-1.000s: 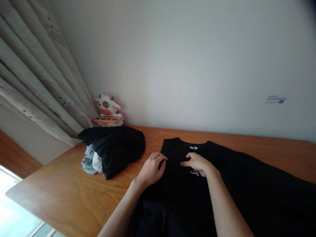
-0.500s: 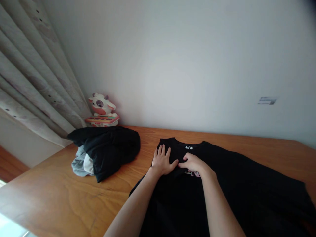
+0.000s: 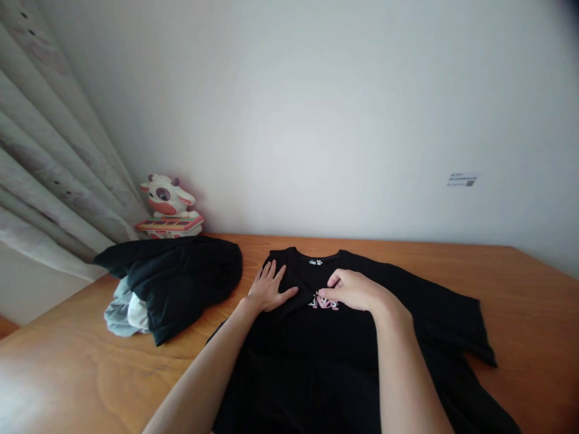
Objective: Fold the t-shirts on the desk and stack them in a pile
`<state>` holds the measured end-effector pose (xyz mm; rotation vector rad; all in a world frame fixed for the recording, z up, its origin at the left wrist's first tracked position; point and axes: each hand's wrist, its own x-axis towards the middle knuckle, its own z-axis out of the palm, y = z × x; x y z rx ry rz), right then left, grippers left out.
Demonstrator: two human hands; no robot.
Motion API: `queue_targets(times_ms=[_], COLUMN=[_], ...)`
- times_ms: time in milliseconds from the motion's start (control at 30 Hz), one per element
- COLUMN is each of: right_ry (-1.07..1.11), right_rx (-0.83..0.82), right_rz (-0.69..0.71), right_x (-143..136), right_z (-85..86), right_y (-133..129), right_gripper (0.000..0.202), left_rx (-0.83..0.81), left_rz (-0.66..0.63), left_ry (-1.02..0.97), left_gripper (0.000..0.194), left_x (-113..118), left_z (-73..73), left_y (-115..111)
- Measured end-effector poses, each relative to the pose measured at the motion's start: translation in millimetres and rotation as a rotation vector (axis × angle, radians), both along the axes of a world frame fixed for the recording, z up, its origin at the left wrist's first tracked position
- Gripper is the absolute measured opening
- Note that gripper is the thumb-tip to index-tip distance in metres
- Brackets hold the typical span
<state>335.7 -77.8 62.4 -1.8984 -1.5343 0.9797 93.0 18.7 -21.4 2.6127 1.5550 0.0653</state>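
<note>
A pale wall rises behind a brown wooden table, with a light patterned curtain hanging at the left. The black shirt lies spread on the table, its neckline toward the wall and one sleeve reaching out to the right; it runs beneath both hands and forearms. Left of it, apart, sits a heap of black cloth with grey cloth and white cloth showing under its near edge.

The hands are apart. The right hand is over the shirt's chest, thumb and forefinger close together beside the print; whether they grip fabric, I cannot tell. The left hand lies palm down, fingers spread, on the shirt below the left end of the neckline.

A cow toy with a keyboard stands behind the heap. Smaller are the pink and white print, a sticker on the wall and white lettering inside the neckline.
</note>
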Motion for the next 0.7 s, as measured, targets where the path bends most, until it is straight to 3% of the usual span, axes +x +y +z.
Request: queue_targets(times_ms=[133,300,433,533,700], right_ry=[-0.114,-0.164,-0.277,-0.399,-0.536], right_rx=[0.088,0.206,0.305,0.288,0.154], right_rz=[-0.066,-0.212,-0.318,-0.398,-0.435], right_x=[16,24,18,7,-1], right_z=[-6.3,-40.4,-72.5,-91.8,-101.5], right_y=[3,23,32,30,24], right_gripper=[0.026,0.025,0.036,0.046,0.060], left_rx=[-0.039,0.028,0.066,0.068,0.084], left_rz=[0.094,0.203,0.216,0.206,0.231], left_ry=[0.064,0.073,0.023,0.007,-0.009], left_gripper=[0.096,0.073,0.078,0.084,0.097], left_x=[4,27,31,28,27], left_z=[10.5,7.9,-7.3,-11.2,-8.5], left_y=[12,14,8,6,2])
